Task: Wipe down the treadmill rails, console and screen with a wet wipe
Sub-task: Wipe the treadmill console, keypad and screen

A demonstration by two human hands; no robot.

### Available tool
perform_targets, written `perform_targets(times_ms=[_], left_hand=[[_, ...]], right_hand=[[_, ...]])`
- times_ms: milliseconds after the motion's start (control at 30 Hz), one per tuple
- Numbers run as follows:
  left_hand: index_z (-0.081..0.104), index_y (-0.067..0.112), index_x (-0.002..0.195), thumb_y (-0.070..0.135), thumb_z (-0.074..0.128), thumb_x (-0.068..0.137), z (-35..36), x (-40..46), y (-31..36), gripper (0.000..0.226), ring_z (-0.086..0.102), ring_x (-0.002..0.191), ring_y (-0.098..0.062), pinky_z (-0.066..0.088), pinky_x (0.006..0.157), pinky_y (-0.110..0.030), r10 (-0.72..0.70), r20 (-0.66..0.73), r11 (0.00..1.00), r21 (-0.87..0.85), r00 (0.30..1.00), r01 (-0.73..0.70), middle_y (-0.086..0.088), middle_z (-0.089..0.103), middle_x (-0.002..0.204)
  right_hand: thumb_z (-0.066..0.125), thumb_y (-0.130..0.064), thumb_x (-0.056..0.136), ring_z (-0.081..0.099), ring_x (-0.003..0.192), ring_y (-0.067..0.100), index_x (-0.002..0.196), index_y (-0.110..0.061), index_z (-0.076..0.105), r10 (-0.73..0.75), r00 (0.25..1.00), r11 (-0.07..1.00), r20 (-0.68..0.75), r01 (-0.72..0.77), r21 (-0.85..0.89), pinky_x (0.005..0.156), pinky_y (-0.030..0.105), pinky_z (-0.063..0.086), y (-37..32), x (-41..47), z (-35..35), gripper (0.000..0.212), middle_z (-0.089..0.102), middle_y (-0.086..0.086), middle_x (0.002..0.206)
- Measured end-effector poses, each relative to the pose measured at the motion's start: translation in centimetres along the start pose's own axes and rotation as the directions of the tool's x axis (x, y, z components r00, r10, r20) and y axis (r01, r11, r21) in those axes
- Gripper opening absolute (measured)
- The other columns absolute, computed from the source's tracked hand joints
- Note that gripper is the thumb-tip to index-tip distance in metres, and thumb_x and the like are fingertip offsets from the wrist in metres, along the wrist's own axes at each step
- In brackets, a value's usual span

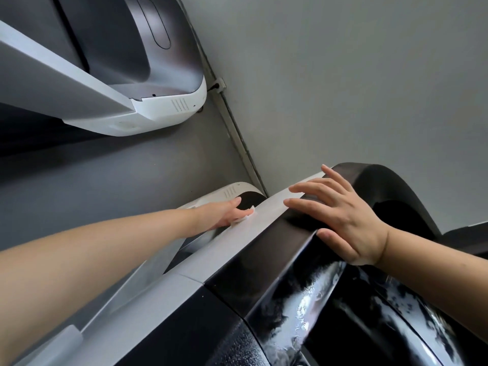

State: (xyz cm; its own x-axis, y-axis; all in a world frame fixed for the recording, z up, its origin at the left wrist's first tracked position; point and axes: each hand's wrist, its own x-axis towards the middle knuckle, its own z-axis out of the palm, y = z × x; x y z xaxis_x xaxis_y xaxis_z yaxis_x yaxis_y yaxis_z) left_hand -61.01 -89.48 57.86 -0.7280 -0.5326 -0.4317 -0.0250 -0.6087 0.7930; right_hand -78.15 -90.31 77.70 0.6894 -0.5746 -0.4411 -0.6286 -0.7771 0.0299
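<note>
Two hands: left [232, 211] pinching crumpled wipe [247, 216], right [340, 215] splayed on glossy console [303, 286].

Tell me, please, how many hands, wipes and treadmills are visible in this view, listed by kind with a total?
Hands: 2, the left hand and the right hand
Wet wipes: 1, the wet wipe under the left hand
Treadmills: 2, the near treadmill and the far treadmill
Total: 5
</note>
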Motion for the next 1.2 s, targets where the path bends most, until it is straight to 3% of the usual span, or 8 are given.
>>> perform_targets(times_ms=[67, 233, 333, 467, 600, 867, 1067, 1200], left_hand=[[0.021, 0.03, 0.148, 0.046, 0.002, 0.1, 0.0, 0.2, -0.6, 0.054, 0.008, 0.145, -0.019, 0.005, 0.114, -0.03, -0.077, 0.148, 0.992, 0.112, 0.986, 0.06, 0.003, 0.013, 0.157], [0.036, 0.02, 0.144, 0.046, 0.001, 0.099, -0.8, -0.8, 0.5, 0.062, 0.024, 0.14, -0.011, 0.012, 0.117, -0.026, -0.002, 0.179, 0.999, 0.041, 0.984, -0.006, 0.006, 0.025, 0.153], [0.03, 0.021, 0.146, 0.046, 0.001, 0.099, -0.9, -0.8, 2.1, 0.061, 0.019, 0.142, -0.008, 0.009, 0.118, -0.026, 0.006, 0.267, 0.994, 0.103, 0.964, -0.035, 0.006, 0.023, 0.153], [0.04, 0.01, 0.141, 0.046, 0.021, 0.1, -0.3, 1.2, 1.9, 0.057, 0.028, 0.139, -0.02, 0.02, 0.115, -0.032, -0.002, 0.026, 0.999, -0.046, 1.0, 0.003, -0.003, 0.034, 0.15], [0.021, 0.032, 0.148, 0.053, 0.0, 0.097, -0.1, 2.9, 1.3, 0.059, 0.008, 0.145, -0.021, 0.005, 0.118, -0.032, -0.084, 0.221, 0.995, 0.077, 0.972, 0.069, 0.004, 0.014, 0.157], [0.029, 0.028, 0.146, 0.055, -0.003, 0.096, 0.1, 3.9, 0.3, 0.065, 0.013, 0.144, -0.022, 0.011, 0.116, -0.031, -0.132, 0.113, 0.99, 0.067, 0.985, 0.125, 0.0, 0.017, 0.157], [0.026, 0.03, 0.147, 0.058, -0.006, 0.093, -0.1, 4.2, 0.2, 0.068, 0.014, 0.144, -0.021, 0.013, 0.114, -0.029, -0.195, 0.094, 0.979, 0.072, 0.976, 0.188, 0.0, 0.015, 0.157], [0.028, 0.029, 0.146, 0.057, -0.007, 0.093, 0.0, 4.7, 0.2, 0.07, 0.017, 0.144, -0.024, 0.014, 0.114, -0.029, -0.216, 0.054, 0.973, 0.091, 0.975, 0.211, -0.003, 0.017, 0.156]], right_hand=[[0.01, -0.052, 0.098, 0.05, 0.117, 0.027, 0.132, -0.021, 0.046, -0.002, 1.0, 1.0, -0.003, 0.002, 0.001, 0.107, 0.063, 0.022, 0.1, 0.0, -0.1, 0.059, 0.055, 0.012, 0.128], [0.01, -0.052, 0.098, 0.052, 0.116, 0.029, 0.131, -0.02, 0.046, -0.015, 1.0, 1.0, -0.007, 0.015, 0.005, 0.106, 0.064, 0.023, 0.0, 0.1, 0.1, 0.058, 0.055, 0.012, 0.128], [0.01, -0.051, 0.098, 0.052, 0.115, 0.028, 0.131, -0.02, 0.046, -0.028, 1.0, 1.0, -0.011, 0.028, 0.013, 0.107, 0.064, 0.023, 0.1, 0.2, 0.1, 0.058, 0.056, 0.012, 0.128], [0.011, -0.052, 0.098, 0.053, 0.113, 0.03, 0.131, -0.02, 0.046, -0.036, 0.999, 0.999, -0.024, 0.037, 0.012, 0.107, 0.063, 0.024, 0.2, 0.3, 0.2, 0.058, 0.056, 0.012, 0.127], [0.011, -0.051, 0.098, 0.053, 0.113, 0.029, 0.131, -0.02, 0.046, -0.051, 0.998, 0.999, -0.039, 0.051, 0.004, 0.107, 0.062, 0.024, 0.2, 0.2, 0.3, 0.057, 0.056, 0.011, 0.127], [0.016, -0.056, 0.098, 0.048, 0.123, 0.025, 0.138, -0.021, 0.038, -0.06, 0.998, 0.998, -0.003, 0.061, 0.029, 0.112, 0.056, 0.02, 0.5, 0.0, -0.7, 0.057, 0.048, 0.008, 0.137], [0.019, -0.051, 0.1, 0.047, 0.117, 0.03, 0.131, -0.021, 0.045, -0.001, 0.999, 0.988, 0.047, 0.009, -0.155, 0.11, 0.054, 0.021, 7.7, -1.7, -2.0, 0.05, 0.053, 0.015, 0.133], [0.012, -0.047, 0.1, 0.047, 0.117, 0.028, 0.13, -0.018, 0.046, 0.005, 0.998, 0.994, 0.067, 0.002, -0.106, 0.111, 0.055, 0.018, 9.1, -1.8, -0.1, 0.054, 0.055, 0.015, 0.131]])
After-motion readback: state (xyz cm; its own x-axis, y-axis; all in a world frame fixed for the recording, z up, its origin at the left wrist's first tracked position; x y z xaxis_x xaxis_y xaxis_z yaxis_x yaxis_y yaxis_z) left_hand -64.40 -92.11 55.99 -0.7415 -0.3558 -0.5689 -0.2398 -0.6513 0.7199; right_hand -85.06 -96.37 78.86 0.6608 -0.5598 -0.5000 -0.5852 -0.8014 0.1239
